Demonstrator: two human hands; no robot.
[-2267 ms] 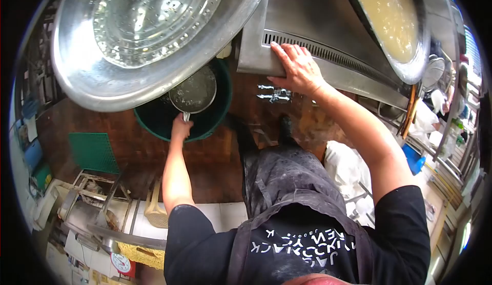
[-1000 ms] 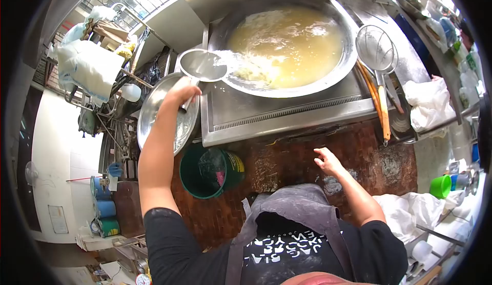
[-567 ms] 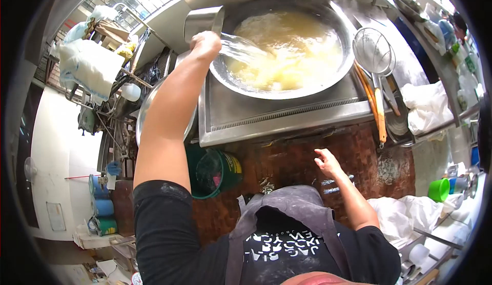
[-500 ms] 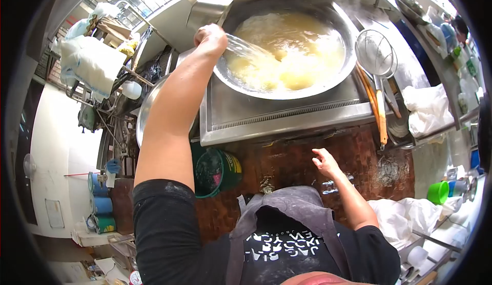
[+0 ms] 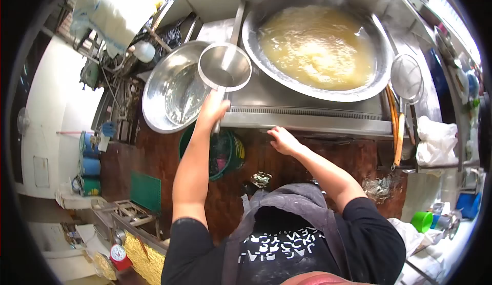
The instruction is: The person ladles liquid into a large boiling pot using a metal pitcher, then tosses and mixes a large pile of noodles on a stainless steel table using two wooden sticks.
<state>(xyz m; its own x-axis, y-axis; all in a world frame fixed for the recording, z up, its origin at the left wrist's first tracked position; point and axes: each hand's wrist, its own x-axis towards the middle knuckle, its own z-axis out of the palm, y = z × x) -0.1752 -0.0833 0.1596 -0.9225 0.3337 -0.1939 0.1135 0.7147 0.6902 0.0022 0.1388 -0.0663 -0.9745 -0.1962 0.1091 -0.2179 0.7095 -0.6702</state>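
My left hand (image 5: 211, 112) is wrapped round the handle of a metal dipper (image 5: 224, 68). The dipper's round mouth faces up, and it hangs over the right rim of a wide metal basin (image 5: 156, 112) with clear liquid in it. To the right, a big wok (image 5: 318, 91) of cloudy yellowish liquid sits in the steel stove, foaming in the middle and steaming. My right hand (image 5: 285, 141) is in front of the stove's front edge, fingers loosely bent and apart, holding nothing.
A green bucket (image 5: 237, 154) stands on the wet brown floor below the stove edge. At the right lie a wire strainer (image 5: 407, 80) with a wooden handle and a white plastic bag (image 5: 437, 144). A red dial scale (image 5: 119, 257) is at lower left.
My left hand has drawn the dipper back from pouring into the wok, down and toward the basin. The pouring stream is gone. My right hand has moved nearer the stove edge.
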